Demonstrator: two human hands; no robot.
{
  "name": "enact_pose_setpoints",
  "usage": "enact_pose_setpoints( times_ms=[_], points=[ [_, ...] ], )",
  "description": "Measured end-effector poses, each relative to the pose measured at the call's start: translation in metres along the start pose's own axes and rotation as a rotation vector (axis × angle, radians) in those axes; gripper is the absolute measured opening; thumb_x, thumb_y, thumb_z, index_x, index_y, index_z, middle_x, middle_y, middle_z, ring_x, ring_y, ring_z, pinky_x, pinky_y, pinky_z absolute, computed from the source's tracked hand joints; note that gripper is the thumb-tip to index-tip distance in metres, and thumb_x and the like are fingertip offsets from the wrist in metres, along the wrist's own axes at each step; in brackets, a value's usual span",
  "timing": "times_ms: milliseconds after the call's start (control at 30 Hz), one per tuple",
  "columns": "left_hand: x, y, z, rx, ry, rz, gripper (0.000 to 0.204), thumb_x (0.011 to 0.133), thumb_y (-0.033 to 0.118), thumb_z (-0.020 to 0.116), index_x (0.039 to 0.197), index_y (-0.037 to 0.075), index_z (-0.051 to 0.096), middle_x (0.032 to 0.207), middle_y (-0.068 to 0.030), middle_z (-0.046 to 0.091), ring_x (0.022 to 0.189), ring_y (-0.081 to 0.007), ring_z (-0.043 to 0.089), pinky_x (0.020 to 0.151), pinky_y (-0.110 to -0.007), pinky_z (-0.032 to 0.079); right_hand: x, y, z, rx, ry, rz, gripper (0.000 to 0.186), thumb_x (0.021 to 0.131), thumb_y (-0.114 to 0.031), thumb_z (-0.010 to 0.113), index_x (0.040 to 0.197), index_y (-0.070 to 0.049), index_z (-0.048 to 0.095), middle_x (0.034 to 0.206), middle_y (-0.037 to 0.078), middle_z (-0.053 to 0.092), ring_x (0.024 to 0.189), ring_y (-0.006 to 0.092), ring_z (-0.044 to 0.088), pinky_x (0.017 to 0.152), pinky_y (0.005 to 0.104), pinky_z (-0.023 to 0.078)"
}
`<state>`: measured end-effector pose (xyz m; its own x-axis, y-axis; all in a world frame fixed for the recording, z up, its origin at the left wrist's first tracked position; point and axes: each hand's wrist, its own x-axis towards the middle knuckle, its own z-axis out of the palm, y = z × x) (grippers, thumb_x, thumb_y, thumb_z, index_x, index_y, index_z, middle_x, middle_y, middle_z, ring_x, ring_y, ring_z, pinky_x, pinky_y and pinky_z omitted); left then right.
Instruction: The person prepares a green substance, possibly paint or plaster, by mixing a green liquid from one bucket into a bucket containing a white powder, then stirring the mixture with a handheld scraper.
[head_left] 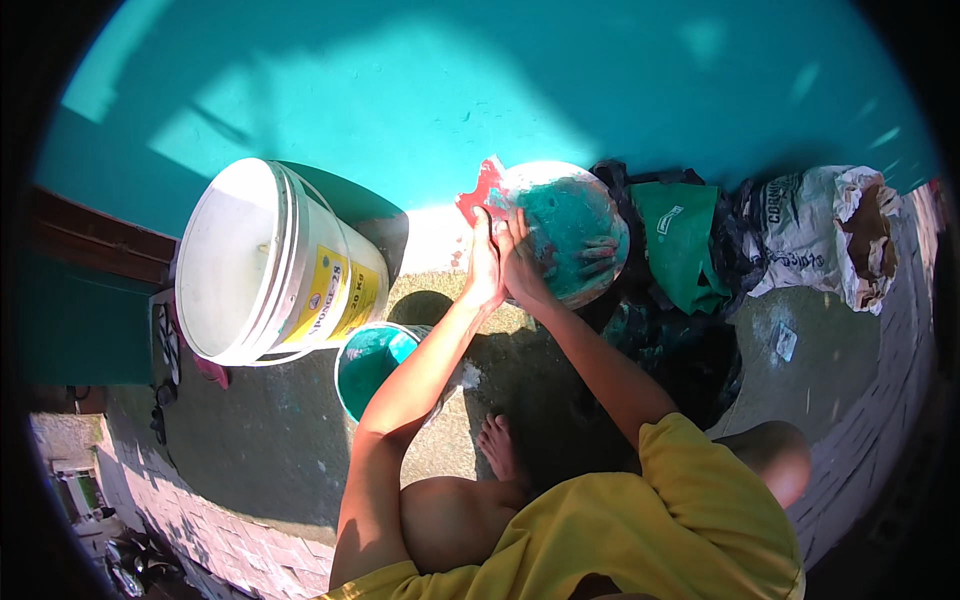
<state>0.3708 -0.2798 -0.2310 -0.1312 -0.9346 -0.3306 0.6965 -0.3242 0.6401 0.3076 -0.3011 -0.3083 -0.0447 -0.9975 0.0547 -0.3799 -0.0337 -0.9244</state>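
My left hand point(484, 265) and my right hand point(519, 255) are pressed close together, fingers closed on a red-and-white paint-stained scrap point(480, 188), whose exact kind I cannot make out. They are at the left side of a round teal-stained item point(565, 225), perhaps a lid or tub, leaning by the teal wall point(400, 110). Below my left wrist stands a small bucket with teal inside point(370, 375). A large white bucket with a yellow label point(225, 260) stands to the left.
At the right lie a green bag point(675, 235), dark plastic point(690, 360) and a torn white sack point(800, 235). Footwear point(165, 345) lines the step at the left. My bare foot point(497, 445) rests on the concrete floor point(240, 450), with paving point(250, 520) behind.
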Motion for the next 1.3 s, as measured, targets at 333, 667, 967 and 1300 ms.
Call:
enact_pose_setpoints(
  times_ms=[333, 667, 967, 1300],
  points=[
    [0.003, -0.012, 0.025, 0.222, -0.005, 0.096, 0.087, 0.093, 0.062, 0.039, 0.151, 0.006, 0.005, 0.154, -0.0127, 0.016, 0.131, -0.0242, 0.035, 0.106, -0.041, 0.032, 0.069, 0.087, -0.032, 0.517, 0.222, 0.705, 0.05, 0.097, -0.034, 0.034, 0.119, 0.006, 0.054, 0.121, 0.027, 0.056, 0.112, 0.0426, 0.053, 0.095, 0.0446, 0.041],
    [0.014, -0.021, -0.034, 0.046, 0.002, 0.052, 0.079, 0.095, 0.061, 0.035, 0.149, 0.006, 0.019, 0.154, -0.0115, 0.019, 0.14, -0.0233, 0.023, 0.113, -0.037, 0.023, -0.02, -0.042, -0.022, 0.279, -0.196, -0.22, 0.05, 0.101, -0.028, 0.031, 0.143, -0.002, 0.033, 0.153, 0.016, 0.024, 0.141, 0.0317, 0.023, 0.112, 0.0385, 0.023],
    [0.022, -0.019, -0.039, 0.104, -0.152, 0.292, 0.076, 0.093, 0.061, 0.038, 0.15, 0.015, 0.017, 0.15, -0.0073, 0.027, 0.137, -0.0229, 0.03, 0.113, -0.042, 0.025, 0.005, -0.029, -0.019, 0.09, -0.176, -0.277, 0.05, 0.102, -0.028, 0.024, 0.147, -0.004, 0.026, 0.155, 0.016, 0.018, 0.143, 0.0341, 0.015, 0.115, 0.0464, 0.015],
    [0.026, -0.028, -0.029, 0.095, -0.15, 0.362, 0.081, 0.091, 0.067, 0.033, 0.151, 0.015, 0.013, 0.156, -0.0044, 0.017, 0.142, -0.0216, 0.018, 0.117, -0.039, 0.014, 0.001, -0.024, -0.01, 0.021, -0.179, -0.383, 0.054, 0.102, -0.032, 0.025, 0.148, -0.004, 0.022, 0.156, 0.017, 0.014, 0.144, 0.0296, 0.012, 0.116, 0.0421, 0.011]
  ],
)
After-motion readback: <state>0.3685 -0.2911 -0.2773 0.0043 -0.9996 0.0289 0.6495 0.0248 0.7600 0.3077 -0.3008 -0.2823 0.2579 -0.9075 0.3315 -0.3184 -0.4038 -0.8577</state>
